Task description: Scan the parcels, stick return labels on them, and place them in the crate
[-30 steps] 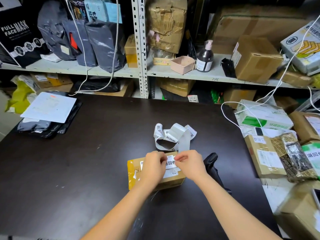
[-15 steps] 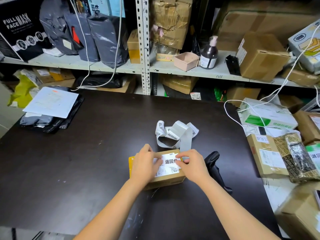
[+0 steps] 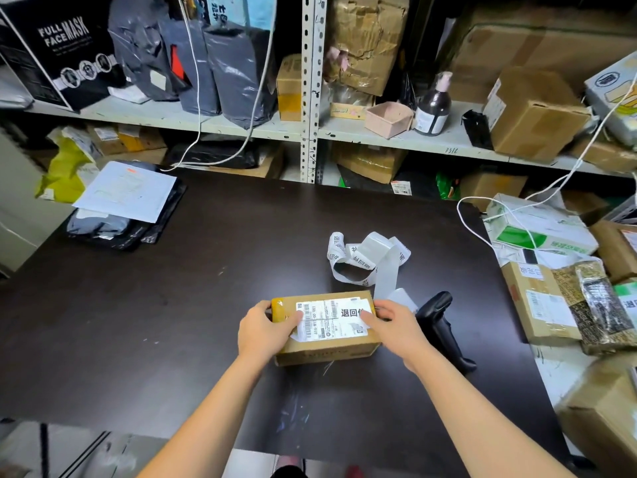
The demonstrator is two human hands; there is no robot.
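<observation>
Two hands on one parcel (image 3: 327, 350), which sits on the table (image 3: 172, 305) just left of the scanner (image 3: 441, 326). Left hand (image 3: 265, 331) grips the end away from the scanner, thumb on top. Right hand (image 3: 396, 327) grips the end nearest the scanner, thumb pressing the return label (image 3: 350, 312) down.

The return label sits on the scanner-side half of the white shipping label (image 3: 320, 327). It reads 退回; the third character is under the thumb. The shipping label has barcodes, but the small print is too fine to read. A loose label strip (image 3: 365, 260) lies just behind-left of the scanner, with the same characters repeated on it. Black box (image 3: 62, 46) on the shelf, far left of the scanner: FULL FACE MASK.

Risks, my read:
- Uneven thumb pressure could leave a crease or lifted corner, so the label peels later.
- The return label edge is near the barcode. If it overlaps, rescans fail.
- The tabletop looks slick, so a hard push could slide the parcel into the scanner.
- The crate isn't in view, so placing means a reach out of frame.
</observation>
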